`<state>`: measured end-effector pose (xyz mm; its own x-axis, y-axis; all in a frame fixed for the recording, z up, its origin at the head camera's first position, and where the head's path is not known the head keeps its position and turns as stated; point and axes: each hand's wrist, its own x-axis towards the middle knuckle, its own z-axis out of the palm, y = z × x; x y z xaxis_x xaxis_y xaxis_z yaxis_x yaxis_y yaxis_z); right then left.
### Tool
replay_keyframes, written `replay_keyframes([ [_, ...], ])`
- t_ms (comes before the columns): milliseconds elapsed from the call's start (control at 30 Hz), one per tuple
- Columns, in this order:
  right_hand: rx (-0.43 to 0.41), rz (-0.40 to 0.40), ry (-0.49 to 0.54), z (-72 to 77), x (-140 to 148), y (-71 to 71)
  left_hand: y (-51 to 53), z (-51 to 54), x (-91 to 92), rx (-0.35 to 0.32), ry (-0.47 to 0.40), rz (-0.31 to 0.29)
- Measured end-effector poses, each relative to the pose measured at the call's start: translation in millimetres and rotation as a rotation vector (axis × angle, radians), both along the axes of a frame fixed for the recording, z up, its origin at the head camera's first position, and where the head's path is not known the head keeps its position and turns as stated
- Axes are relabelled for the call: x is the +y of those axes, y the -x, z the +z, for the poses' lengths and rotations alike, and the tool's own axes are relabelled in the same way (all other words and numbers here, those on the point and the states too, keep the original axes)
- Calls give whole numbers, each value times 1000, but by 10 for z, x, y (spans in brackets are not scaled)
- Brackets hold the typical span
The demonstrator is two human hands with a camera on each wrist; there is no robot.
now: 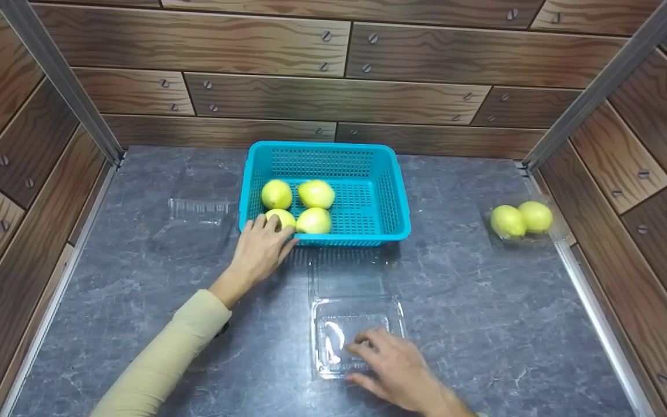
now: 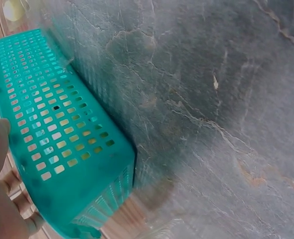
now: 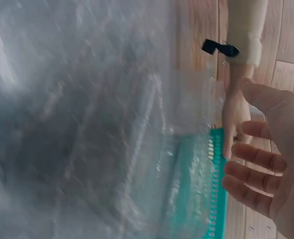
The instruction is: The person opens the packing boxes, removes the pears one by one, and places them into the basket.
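In a blue-green basket [image 1: 400,191] lie several yellow lemons [image 1: 316,194]. My left hand [image 1: 261,246] reaches over the basket's front left corner, its fingers touching the front left lemon [image 1: 281,218]. In the left wrist view, the left hand [image 2: 0,174] is at the rim of the basket [image 2: 62,124]; the lemons show only through its holes. A clear plastic container [image 1: 325,368] with its lid laid back stands in front of the basket. My right hand [image 1: 397,368] hovers at its right side, fingers spread and slightly bent, holding nothing; the right wrist view shows this hand [image 3: 271,159] too.
At the far right, another clear container holds two lemons [image 1: 508,222]. Left of the basket lies another clear plastic piece [image 1: 199,211]. Wood-patterned walls [image 1: 264,46] with metal edge strips bound the grey marbled table [image 1: 472,324] at the back and sides.
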<state>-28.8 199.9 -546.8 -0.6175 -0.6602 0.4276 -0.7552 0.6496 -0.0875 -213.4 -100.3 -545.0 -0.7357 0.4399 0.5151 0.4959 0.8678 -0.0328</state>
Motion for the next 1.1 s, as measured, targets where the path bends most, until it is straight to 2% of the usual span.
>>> replay_keyframes([
  [233,1,32,-73,-97,-60,-49,10,-2,11,-14,2,-8],
  [367,44,70,-90,-149,-112,-56,10,10,8,-32,7,-3],
  [700,31,127,-55,-185,-116,-48,4,15,-11,-42,3,-7],
  [1100,-20,79,-38,-177,51,-119,7,11,-17,-65,-4,-6],
])
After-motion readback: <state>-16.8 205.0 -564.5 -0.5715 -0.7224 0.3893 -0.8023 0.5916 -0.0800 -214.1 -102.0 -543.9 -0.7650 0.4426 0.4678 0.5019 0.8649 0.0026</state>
